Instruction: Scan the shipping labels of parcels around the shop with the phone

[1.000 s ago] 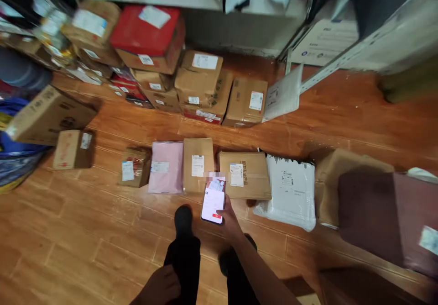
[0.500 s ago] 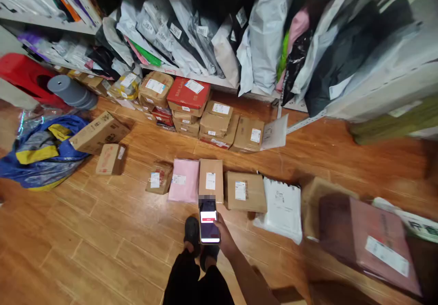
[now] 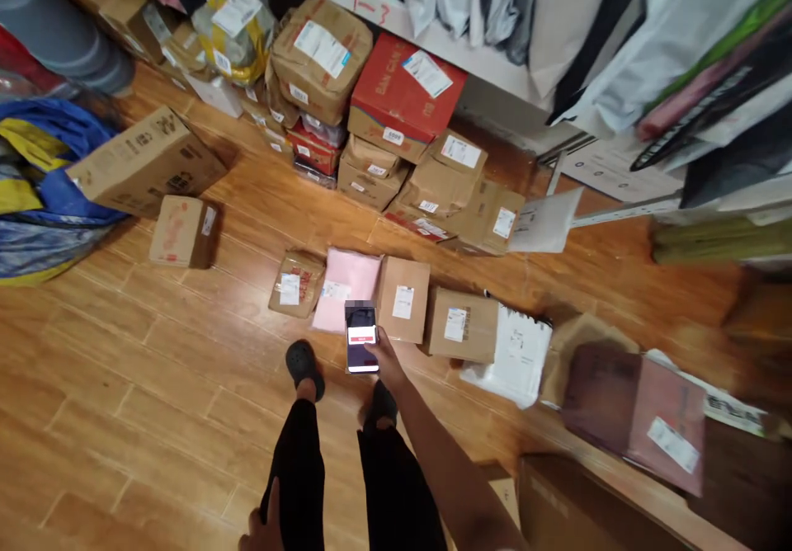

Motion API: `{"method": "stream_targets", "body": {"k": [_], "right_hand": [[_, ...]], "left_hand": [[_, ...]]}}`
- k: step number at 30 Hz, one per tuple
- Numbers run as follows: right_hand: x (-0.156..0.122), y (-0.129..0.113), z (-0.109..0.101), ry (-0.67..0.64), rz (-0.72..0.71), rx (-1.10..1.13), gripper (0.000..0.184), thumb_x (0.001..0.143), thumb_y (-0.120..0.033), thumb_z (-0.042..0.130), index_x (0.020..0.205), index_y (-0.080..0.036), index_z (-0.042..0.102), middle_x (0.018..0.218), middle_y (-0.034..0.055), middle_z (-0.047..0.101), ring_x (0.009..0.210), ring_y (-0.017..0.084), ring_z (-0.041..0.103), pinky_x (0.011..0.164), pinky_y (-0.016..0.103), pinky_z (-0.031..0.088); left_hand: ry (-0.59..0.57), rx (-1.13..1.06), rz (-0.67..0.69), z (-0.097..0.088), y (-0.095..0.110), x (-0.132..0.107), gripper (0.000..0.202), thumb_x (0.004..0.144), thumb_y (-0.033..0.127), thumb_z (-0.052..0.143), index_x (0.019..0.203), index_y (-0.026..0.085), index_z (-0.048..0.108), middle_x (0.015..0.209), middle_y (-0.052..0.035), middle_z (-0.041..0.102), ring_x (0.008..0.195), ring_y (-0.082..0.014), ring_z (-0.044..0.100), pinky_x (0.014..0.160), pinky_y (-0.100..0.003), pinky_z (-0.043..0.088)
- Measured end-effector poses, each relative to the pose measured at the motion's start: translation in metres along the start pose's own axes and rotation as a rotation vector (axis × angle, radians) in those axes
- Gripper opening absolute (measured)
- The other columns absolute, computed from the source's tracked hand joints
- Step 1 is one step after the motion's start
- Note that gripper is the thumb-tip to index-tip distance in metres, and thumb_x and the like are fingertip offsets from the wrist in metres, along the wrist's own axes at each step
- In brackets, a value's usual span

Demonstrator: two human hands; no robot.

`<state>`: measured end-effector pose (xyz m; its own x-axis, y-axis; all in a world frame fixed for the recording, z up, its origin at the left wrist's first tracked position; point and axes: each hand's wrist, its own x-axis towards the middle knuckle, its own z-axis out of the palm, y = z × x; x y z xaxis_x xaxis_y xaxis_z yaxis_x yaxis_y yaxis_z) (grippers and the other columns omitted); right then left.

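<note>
One phone [image 3: 362,356] in the right hand [image 3: 384,356], above a line of parcels.
The right hand's fingers curl round the phone, thumb over the screen; the left hand [image 3: 265,529], at seven o'clock from it, is partly cut off, so its grip cannot be told. The phone blocks a corner of one pink parcel [image 3: 355,270] at twelve; one small brown carton [image 3: 300,287] lies at ten, two brown boxes [image 3: 412,275] between one and three, one white parcel [image 3: 525,349] at three. Two dark shoes [image 3: 302,363] show at eight and five. Farther out, two loose cartons [image 3: 148,163] and one blue bag [image 3: 80,147] sit at ten, one red-topped box [image 3: 396,81] at twelve.
</note>
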<state>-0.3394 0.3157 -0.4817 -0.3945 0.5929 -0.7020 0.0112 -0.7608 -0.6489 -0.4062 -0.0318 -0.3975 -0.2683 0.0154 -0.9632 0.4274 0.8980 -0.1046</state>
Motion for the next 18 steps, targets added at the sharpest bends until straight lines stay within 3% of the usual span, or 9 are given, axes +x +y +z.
{"method": "stream_targets", "body": {"k": [4,9,14,16,18], "right_hand": [[0.018,0.02,0.027,0.02,0.013,-0.033,0.034,0.071,-0.033,0.072,0.103,-0.026,0.062,0.091,-0.0015,0.072,0.082,0.021,0.066,0.074,0.033,0.053],[0.031,0.035,0.035,0.021,0.037,-0.068,0.037,0.073,-0.037,0.074,0.107,-0.028,0.061,0.097,-0.001,0.071,0.088,0.021,0.066,0.08,0.033,0.053],[0.031,0.035,0.019,-0.004,0.091,-0.096,0.039,0.075,-0.038,0.073,0.11,-0.029,0.061,0.103,0.0004,0.071,0.091,0.022,0.066,0.075,0.033,0.053],[0.027,0.034,0.006,-0.011,0.11,-0.091,0.04,0.074,-0.038,0.073,0.111,-0.029,0.062,0.101,0.0007,0.071,0.09,0.023,0.066,0.071,0.033,0.053],[0.021,0.034,-0.012,-0.012,0.123,-0.069,0.04,0.073,-0.038,0.072,0.111,-0.029,0.061,0.1,0.0006,0.071,0.092,0.024,0.066,0.074,0.034,0.052]], "left_hand": [[-0.032,0.032,-0.019,-0.009,-0.003,0.012,0.113,0.066,0.043,0.067,0.158,0.015,0.009,0.125,-0.0233,0.048,0.112,-0.0448,0.057,0.095,-0.05,0.041],[0.02,-0.011,-0.168,-0.002,0.025,0.005,0.105,0.071,0.05,0.063,0.158,0.026,0.009,0.125,-0.0194,0.042,0.119,-0.0434,0.049,0.09,-0.051,0.043],[0.131,-0.06,-0.178,0.042,0.044,0.007,0.098,0.074,0.06,0.058,0.157,0.029,0.016,0.121,-0.0194,0.044,0.118,-0.045,0.048,0.086,-0.054,0.043],[0.185,-0.109,-0.176,0.055,0.054,0.012,0.091,0.075,0.062,0.053,0.154,0.026,0.028,0.124,-0.023,0.043,0.12,-0.0491,0.045,0.087,-0.059,0.042],[0.206,-0.357,-0.108,0.056,0.072,0.022,0.086,0.071,0.062,0.054,0.145,0.017,0.046,0.135,-0.0272,0.038,0.13,-0.0539,0.034,0.097,-0.066,0.033]]}}
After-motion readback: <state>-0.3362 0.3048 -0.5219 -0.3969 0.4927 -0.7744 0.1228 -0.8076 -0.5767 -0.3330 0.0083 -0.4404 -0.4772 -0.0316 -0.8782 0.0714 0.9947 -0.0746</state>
